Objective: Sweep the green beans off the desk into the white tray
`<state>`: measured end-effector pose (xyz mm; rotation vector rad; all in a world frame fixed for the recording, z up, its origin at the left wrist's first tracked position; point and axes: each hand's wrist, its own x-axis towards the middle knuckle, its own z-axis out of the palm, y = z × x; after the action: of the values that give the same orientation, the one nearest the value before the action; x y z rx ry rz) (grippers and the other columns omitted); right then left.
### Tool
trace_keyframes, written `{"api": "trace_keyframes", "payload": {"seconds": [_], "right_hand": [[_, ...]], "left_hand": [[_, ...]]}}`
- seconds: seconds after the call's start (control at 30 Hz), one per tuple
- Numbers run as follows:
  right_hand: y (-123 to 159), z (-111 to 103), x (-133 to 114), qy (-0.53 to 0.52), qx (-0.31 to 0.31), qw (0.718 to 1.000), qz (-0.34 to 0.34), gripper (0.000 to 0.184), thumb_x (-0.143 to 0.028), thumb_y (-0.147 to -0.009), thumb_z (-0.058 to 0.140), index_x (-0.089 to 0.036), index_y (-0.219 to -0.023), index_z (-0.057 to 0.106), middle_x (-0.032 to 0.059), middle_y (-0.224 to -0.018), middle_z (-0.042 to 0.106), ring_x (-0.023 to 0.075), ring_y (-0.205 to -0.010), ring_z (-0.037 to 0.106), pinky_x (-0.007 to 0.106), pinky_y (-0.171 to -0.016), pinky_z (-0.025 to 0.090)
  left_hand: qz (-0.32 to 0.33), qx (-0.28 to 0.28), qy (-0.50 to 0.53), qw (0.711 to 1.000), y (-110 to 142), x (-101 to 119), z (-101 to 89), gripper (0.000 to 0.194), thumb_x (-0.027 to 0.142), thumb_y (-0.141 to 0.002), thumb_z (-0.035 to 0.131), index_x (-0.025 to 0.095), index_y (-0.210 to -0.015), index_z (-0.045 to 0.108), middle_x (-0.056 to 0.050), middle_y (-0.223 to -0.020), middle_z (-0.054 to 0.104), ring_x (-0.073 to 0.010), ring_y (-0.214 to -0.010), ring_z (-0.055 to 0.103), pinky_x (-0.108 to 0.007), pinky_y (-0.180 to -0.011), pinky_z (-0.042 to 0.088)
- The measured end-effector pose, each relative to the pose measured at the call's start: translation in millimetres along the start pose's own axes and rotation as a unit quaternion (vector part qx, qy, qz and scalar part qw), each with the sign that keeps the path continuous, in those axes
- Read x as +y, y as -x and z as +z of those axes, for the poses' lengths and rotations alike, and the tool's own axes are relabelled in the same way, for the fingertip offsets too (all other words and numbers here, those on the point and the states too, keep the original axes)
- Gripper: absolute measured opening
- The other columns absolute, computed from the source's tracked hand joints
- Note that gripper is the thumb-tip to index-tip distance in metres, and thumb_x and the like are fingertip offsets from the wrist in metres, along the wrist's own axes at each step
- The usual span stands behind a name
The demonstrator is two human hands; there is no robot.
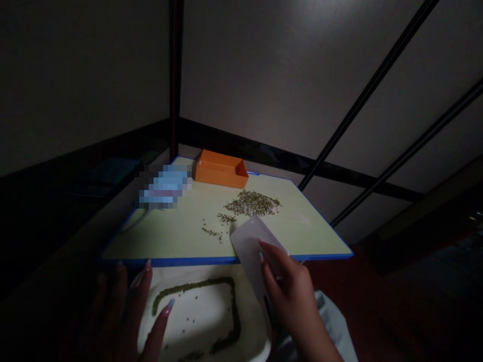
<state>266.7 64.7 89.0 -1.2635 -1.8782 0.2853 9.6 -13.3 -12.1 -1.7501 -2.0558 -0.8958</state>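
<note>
The right hand is closed in a pinch on a flat, pale grey, rectangular plastic card. The card slants up and leftward from its fingers, crossing the near edge of a pale yellow-green table with a blue rim. Just beyond the card's far end, ahead of the right hand and a little to its left, lies a loose heap of small, round, greenish-brown grains; a thinner scatter trails leftward from it.

The left hand has its fingers spread and its thumb apart, with no visible grip on anything; whether it touches the container beside it cannot be told. That container, a white, round-cornered, shallow tray, sits between the two hands, below the table's near edge. Inside it, a dense greenish band of the same sort of grains follows the edges of the floor, with a few single ones in the middle.

Farther from both hands, beyond the heap and to its left, stands an open orange rectangular box. A pixelated light-blue item lies ahead of the left hand, left of the box.
</note>
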Motion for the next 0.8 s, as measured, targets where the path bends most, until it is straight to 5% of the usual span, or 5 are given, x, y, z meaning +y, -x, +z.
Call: {"api": "trace_keyframes", "payload": {"seconds": [0.3,0.5,0.8], "right_hand": [[11,0,-10,0.017,0.004,1.000,-0.017,0.034,-0.034,-0.091,0.059,-0.019,-0.117,0.073,0.0122,-0.104,0.079,0.0254,-0.087,0.078,0.035,-0.076,0.064],[14,4,-19,0.032,0.005,0.998,-0.046,0.038,-0.040,-0.091,0.059,-0.015,-0.115,0.074,0.0109,-0.078,0.079,0.0206,-0.057,0.074,0.028,-0.053,0.060],[16,22,-24,0.027,-0.009,0.997,-0.070,0.043,-0.040,-0.093,0.055,-0.010,-0.120,0.072,0.0135,-0.079,0.079,0.0217,-0.054,0.073,0.027,-0.047,0.058]], "left_hand": [[0.013,-0.005,-0.028,1.000,-2,5,-5.1,0.080,0.041,-0.086,0.046,0.029,-0.155,0.009,-0.015,-0.167,0.006,-0.0468,-0.152,0.015,-0.074,-0.110,0.033],[0.020,0.011,-0.038,0.999,-1,1,-0.3,0.076,0.043,-0.086,0.044,0.030,-0.154,0.012,-0.016,-0.167,0.011,-0.0457,-0.152,0.016,-0.073,-0.110,0.035],[0.018,0.005,-0.035,0.999,-1,0,1.7,0.077,0.045,-0.085,0.044,0.031,-0.154,0.011,-0.017,-0.166,0.014,-0.0471,-0.151,0.018,-0.074,-0.106,0.039]]}}
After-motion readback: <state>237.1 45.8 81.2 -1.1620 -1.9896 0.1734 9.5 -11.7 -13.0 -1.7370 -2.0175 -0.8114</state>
